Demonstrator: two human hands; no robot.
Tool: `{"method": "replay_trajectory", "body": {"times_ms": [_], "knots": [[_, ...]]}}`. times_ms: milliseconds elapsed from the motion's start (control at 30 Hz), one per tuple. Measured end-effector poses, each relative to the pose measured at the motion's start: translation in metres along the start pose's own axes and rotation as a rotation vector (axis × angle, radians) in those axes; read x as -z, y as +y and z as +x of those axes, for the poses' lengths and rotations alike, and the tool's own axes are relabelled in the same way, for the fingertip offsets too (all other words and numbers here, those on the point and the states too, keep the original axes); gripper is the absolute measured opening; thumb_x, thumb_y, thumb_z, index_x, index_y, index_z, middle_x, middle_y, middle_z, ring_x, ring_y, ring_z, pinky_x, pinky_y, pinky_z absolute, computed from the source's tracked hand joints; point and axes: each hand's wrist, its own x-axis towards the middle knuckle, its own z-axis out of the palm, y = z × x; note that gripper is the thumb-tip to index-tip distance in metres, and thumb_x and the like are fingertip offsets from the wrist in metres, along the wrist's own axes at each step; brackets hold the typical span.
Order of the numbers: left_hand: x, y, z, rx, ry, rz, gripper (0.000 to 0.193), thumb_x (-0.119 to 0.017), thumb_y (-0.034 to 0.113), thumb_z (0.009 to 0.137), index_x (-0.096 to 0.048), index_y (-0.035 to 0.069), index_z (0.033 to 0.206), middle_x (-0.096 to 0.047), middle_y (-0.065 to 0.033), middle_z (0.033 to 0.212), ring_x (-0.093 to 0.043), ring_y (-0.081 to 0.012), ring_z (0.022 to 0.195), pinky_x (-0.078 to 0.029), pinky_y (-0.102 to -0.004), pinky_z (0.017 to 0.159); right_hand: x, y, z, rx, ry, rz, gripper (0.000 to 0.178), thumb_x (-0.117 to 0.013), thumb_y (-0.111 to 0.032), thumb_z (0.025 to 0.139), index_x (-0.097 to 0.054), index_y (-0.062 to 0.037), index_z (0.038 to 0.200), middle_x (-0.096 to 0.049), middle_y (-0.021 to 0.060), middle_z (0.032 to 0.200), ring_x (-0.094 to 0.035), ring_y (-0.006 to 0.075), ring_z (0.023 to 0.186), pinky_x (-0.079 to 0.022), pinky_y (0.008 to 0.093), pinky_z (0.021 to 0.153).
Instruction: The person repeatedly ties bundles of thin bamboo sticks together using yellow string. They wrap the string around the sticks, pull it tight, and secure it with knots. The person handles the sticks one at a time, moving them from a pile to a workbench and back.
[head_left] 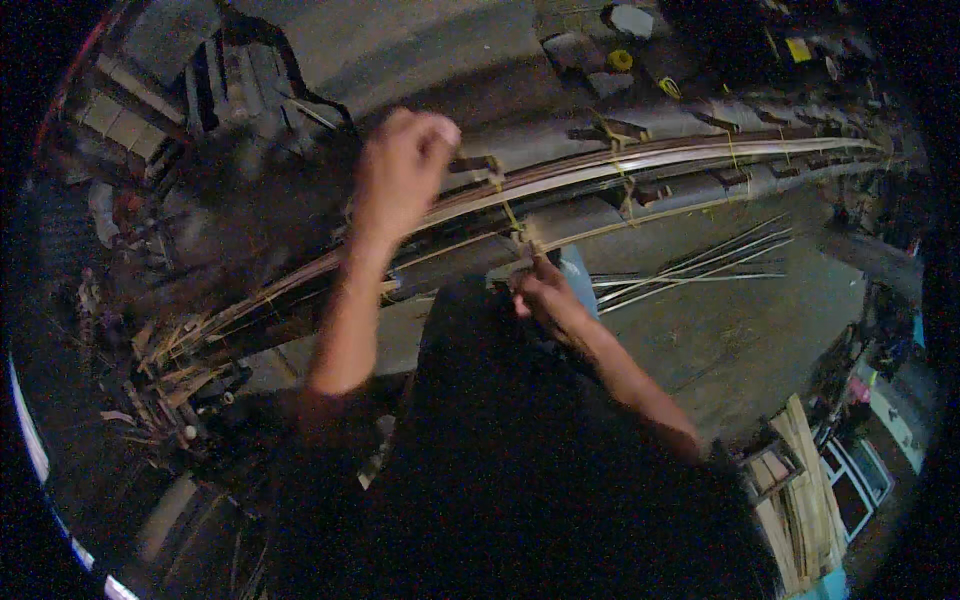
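left hand [403, 170]: we curl it into a fist above the bamboo strips [600, 168], whether it grips anything we cannot tell | right hand [540, 295]: fingers pinched on a tie [522, 240] | strips: long, pale, bundled, arcing across the concrete floor [740, 330]

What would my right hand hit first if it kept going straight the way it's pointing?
Most likely the tied joint on the bamboo strips. The right hand points up and slightly left, and its fingertips look almost at that binding already, though depth is hard to judge here.
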Motion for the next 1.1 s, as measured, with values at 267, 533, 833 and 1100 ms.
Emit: {"method": "replay_trajectory", "body": {"times_ms": [267, 533, 833, 1100], "knots": [[-0.071, -0.018, -0.088, -0.240, 0.437, 0.220, 0.015, -0.060, 0.019, 0.086, -0.064, 0.009, 0.098, -0.061, -0.0099, 0.099, -0.058, -0.0294, 0.095, -0.047, -0.0398, 0.084, -0.140, -0.278, -0.058, 0.970, -0.224, -1.784, 0.015, -0.060, -0.014, 0.079, -0.068, -0.0052, 0.088, -0.066, 0.0166, 0.092, -0.065, 0.0305, 0.088, -0.054, 0.0401, 0.070], [-0.094, -0.029, -0.070, -0.311, 0.563, 0.303, 0.013, -0.069, 0.020, 0.076, -0.066, 0.015, 0.087, -0.057, -0.0033, 0.089, -0.057, -0.0257, 0.085, -0.047, -0.0406, 0.074, -0.103, -0.267, 0.082, 0.381, -0.192, -1.781, 0.036, -0.055, -0.027, 0.090, -0.054, -0.0057, 0.119, -0.060, 0.0181, 0.113, -0.059, 0.0292, 0.105, -0.048, 0.0407, 0.087], [-0.064, -0.011, -0.077, -0.150, 0.300, 0.291, 0.017, -0.058, 0.023, 0.090, -0.069, 0.009, 0.091, -0.062, -0.0035, 0.084, -0.059, -0.0170, 0.077, -0.049, -0.0350, 0.068, -0.058, -0.053, 0.008, 0.578, -0.382, -1.198, 0.028, -0.050, -0.018, 0.089, -0.053, -0.0085, 0.115, -0.062, 0.0184, 0.080, -0.065, 0.0327, 0.074, -0.053, 0.0427, 0.065], [-0.022, 0.012, 0.031, 0.303, -0.099, -0.450, 0.045, -0.046, 0.047, 0.096, -0.055, 0.004, 0.082, -0.051, -0.0003, 0.067, -0.056, -0.0137, 0.069, -0.046, -0.0291, 0.069, -0.043, -0.012, 0.014, 0.730, -0.307, -1.297, 0.028, -0.054, -0.018, 0.082, -0.059, -0.0103, 0.108, -0.063, 0.0144, 0.071, -0.063, 0.0314, 0.062, -0.053, 0.0457, 0.057]]}}
